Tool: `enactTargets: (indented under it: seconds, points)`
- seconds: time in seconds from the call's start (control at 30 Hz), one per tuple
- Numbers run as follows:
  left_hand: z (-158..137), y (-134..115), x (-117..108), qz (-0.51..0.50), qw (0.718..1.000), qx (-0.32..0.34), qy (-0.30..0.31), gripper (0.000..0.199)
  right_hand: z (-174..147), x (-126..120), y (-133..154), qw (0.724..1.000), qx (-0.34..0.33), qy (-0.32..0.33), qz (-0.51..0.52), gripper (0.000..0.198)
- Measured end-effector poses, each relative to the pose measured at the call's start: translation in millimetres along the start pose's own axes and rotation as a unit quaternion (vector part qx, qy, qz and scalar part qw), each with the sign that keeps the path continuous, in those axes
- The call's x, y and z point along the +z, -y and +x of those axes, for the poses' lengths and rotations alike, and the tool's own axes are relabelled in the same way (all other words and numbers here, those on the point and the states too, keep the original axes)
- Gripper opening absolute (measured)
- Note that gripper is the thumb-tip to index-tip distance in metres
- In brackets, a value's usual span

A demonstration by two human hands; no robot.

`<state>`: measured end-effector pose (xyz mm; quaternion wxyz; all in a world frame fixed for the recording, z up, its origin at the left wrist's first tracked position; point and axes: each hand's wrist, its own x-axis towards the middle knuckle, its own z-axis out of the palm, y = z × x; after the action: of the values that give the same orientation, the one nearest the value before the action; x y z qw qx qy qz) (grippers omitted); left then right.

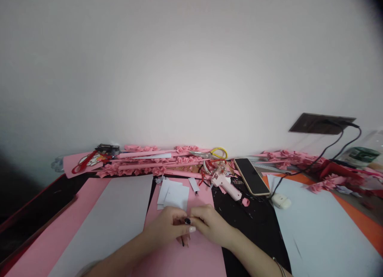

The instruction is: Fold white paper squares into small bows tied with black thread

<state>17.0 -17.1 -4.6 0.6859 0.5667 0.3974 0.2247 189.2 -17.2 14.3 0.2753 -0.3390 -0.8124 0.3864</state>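
Note:
My left hand and my right hand meet over a sheet of pink paper. Their thumbs and fingers are pinched together and touch one another. Whatever sits between the fingertips is too small or too hidden to make out. Just beyond my left hand lie several small white paper squares, partly overlapping. A small white paper strip rests a little farther right.
Beyond my right hand are a pink glue gun, a phone and a white earbud case. Yellow-handled scissors lie on pink paper flower stems along the wall. Black cables hang from the wall socket.

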Motion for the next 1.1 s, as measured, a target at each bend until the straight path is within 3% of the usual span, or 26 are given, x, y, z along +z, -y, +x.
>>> enactTargets:
  seconds: [0.13, 0.27, 0.33, 0.67, 1.1]
  points:
    - [-0.1, -0.4, 2.3, -0.006, 1.000, -0.001, -0.023, 0.020, 0.5, 2.8, -1.4, 0.998, 0.020, -0.034, 0.046, 0.031]
    - [0.6, -1.8, -0.2, -0.022, 0.997, 0.036, -0.070, 0.019, 0.4, 4.0, -2.5, 0.978, 0.035, -0.178, 0.102, 0.026]
    - [0.3, -3.7, -1.2, -0.022, 0.995, 0.042, -0.090, 0.019, -0.3, 4.4, -0.9, 0.969, 0.023, -0.214, 0.119, 0.030]
    - [-3.4, -12.1, 0.7, -0.012, 0.989, 0.038, -0.143, 0.025, -3.0, 9.1, 2.2, 0.966, 0.051, -0.213, 0.140, 0.034]
    - [-1.2, -5.4, -1.1, -0.016, 0.989, 0.043, -0.142, 0.025, 1.7, 10.2, 1.8, 0.959, 0.045, -0.202, 0.194, 0.036]
